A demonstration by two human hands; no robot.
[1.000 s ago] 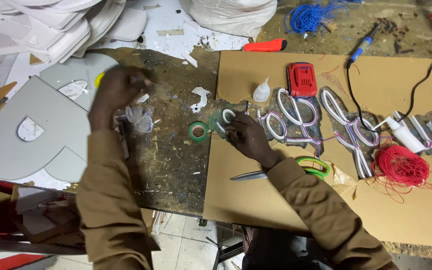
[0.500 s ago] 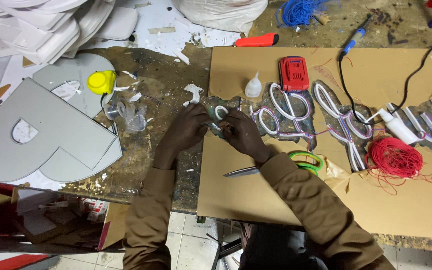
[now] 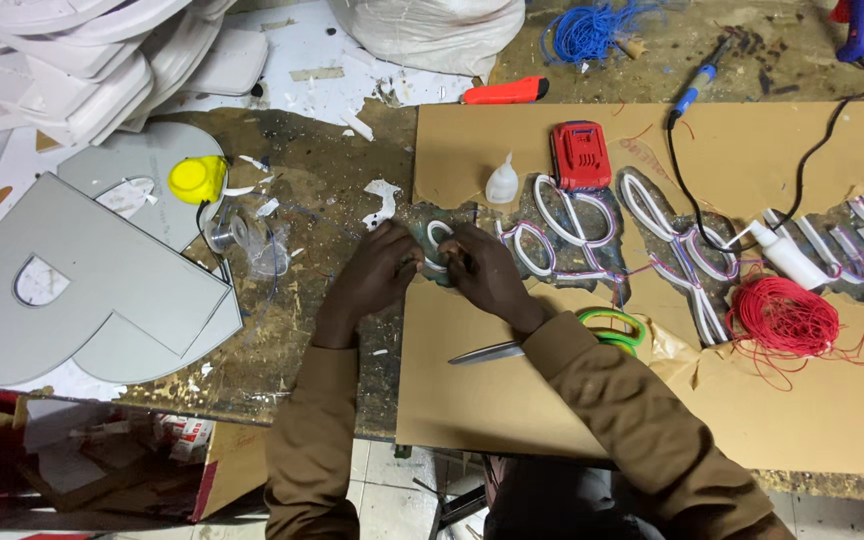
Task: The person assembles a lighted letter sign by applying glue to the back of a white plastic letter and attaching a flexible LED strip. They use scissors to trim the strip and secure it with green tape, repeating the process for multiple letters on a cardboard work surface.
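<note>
the left hand [image 3: 380, 272] and right hand [image 3: 482, 270] meet at the left edge of the brown cardboard sheet [image 3: 512, 400], both pinched narrow around a small dark roll of tape [image 3: 430, 262] beside a white looped neon tube [image 3: 439, 236]. green-handled scissors [image 3: 592, 335] lie just behind the right wrist. a red rectangular battery pack [image 3: 580, 155] sits near the sheet's far edge, a red wire coil [image 3: 782, 315] toward its right. a big grey letter-shaped panel [image 3: 82, 290] covers the workbench's left end, a yellow cap [image 3: 197, 180] beside it. compared with half a second ago, the hands sit closer together over the tape.
</note>
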